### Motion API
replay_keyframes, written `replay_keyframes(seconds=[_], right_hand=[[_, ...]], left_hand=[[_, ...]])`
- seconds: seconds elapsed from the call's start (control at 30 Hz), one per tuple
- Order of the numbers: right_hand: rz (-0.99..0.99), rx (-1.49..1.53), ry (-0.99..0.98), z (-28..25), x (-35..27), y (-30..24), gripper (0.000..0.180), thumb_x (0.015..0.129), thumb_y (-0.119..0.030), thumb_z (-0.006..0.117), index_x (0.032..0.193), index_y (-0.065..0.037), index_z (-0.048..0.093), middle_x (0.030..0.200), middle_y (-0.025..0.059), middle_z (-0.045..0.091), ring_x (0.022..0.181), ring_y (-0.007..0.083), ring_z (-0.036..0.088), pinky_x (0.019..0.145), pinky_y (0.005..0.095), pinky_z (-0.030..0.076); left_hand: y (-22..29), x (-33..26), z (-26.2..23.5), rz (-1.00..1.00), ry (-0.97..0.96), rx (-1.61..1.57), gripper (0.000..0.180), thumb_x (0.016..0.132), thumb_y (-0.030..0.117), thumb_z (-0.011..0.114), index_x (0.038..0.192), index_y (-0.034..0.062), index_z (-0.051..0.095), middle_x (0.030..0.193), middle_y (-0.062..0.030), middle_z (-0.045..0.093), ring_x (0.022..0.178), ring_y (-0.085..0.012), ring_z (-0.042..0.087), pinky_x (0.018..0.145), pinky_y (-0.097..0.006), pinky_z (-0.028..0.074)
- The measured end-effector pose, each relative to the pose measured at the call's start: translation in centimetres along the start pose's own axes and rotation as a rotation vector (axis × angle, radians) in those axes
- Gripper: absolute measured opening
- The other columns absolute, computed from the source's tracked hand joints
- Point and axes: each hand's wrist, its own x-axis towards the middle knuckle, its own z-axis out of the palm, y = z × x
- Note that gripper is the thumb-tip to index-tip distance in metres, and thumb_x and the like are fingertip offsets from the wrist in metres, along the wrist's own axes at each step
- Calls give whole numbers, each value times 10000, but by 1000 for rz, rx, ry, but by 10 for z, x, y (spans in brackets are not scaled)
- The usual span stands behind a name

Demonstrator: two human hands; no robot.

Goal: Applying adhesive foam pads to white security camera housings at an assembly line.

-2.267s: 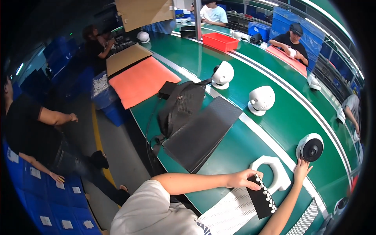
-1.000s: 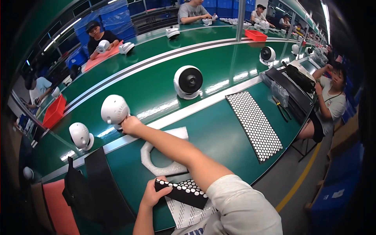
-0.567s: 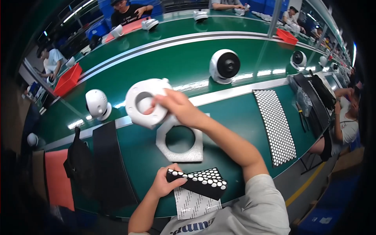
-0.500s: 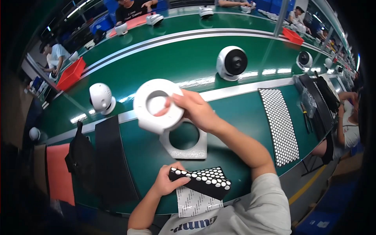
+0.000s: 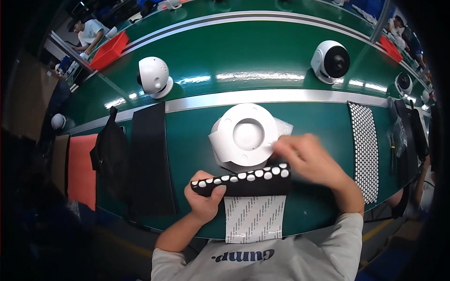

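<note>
The left hand (image 5: 205, 196) pinches a white-dotted black sheet (image 5: 247, 187); small print covers the white paper (image 5: 254, 219) at its six o'clock. At twelve, a white device (image 5: 247, 135) shows its base above the green bench (image 5: 192, 136). At two, the right hand (image 5: 309, 159) is blurred, fingers curled; I cannot tell whether they grip.

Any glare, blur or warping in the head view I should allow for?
In the head view: the right hand is blurred, while the left hand and the held sheet look sharper; white glare streaks the green belt; the far rail bows with the fisheye; the picture's outer corners go black.
</note>
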Motion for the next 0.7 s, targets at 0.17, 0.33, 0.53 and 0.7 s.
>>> replay_keyframes(seconds=[0.17, 0.33, 0.53, 0.7], right_hand=[[-484, -182, 296, -1, -13, -20, 435, 649, -245, 710, 990, -46, 525, 838, 86, 581, 712, 258, 564, 643, 334, 448], [-487, 34, 239, 18, -12, -13, 207, 717, -127, 652, 874, -46, 543, 712, 107, 550, 618, 243, 549, 526, 319, 416], [-450, 43, 203, 19, -11, -2, 131, 733, -127, 645, 780, -38, 562, 568, 97, 530, 476, 231, 526, 419, 301, 375], [-472, -137, 160, 9, -3, -19, 168, 702, -146, 656, 805, -49, 565, 653, 67, 537, 603, 207, 522, 526, 299, 371]], left_hand=[[0, -3, -2, 148, -33, 200, 164, 722, 69, 652, 746, 7, 502, 653, -8, 515, 576, -71, 465, 540, -207, 399], [7, 5, 12, -35, -64, -28, 151, 733, 6, 631, 819, -11, 508, 793, -78, 600, 757, -114, 554, 686, -204, 428], [7, 15, 6, -68, -225, 41, 186, 659, -4, 706, 814, 0, 605, 789, -86, 639, 694, -92, 597, 626, -199, 463], [8, 13, -1, -133, -182, 152, 133, 676, -4, 687, 773, -5, 596, 659, -36, 613, 577, -60, 552, 526, -183, 429]])
